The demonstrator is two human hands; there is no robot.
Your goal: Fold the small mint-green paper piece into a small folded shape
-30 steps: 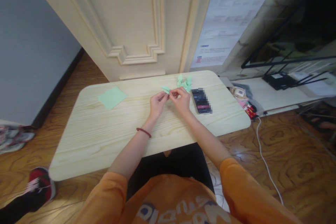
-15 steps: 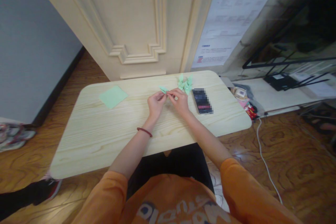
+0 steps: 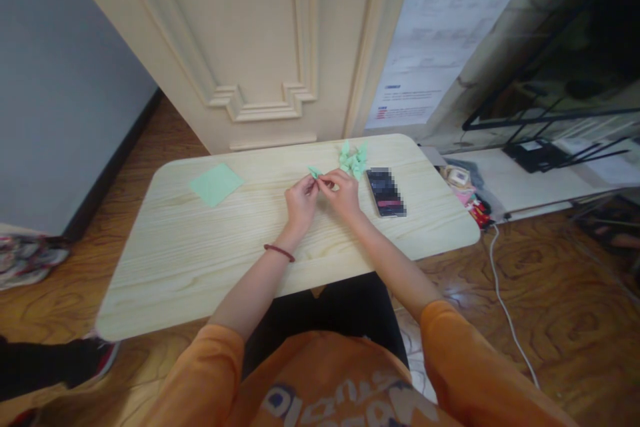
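Note:
Between my fingertips is a small piece of folded green paper (image 3: 313, 172), its tip pointing up and left. My left hand (image 3: 301, 199) is closed on it from the left, a dark red bracelet around the wrist. From the right, my right hand (image 3: 341, 192) pinches the same paper; the fingers hide most of it. Just beyond my right hand lies a cluster of folded green paper pieces (image 3: 353, 159). A flat green paper sheet (image 3: 217, 185) rests on the left part of the table.
The pale wooden table (image 3: 200, 267) backs against a cream panelled door. A smartphone (image 3: 385, 192) lies right of my hands. Beyond the table's right end are a bag of small items (image 3: 467, 190) and a white cable (image 3: 503, 300). Another person's leg (image 3: 50, 367) shows at lower left.
My left hand has shifted slightly right, closer to my right hand. The folded paper has turned a little and shows less of itself.

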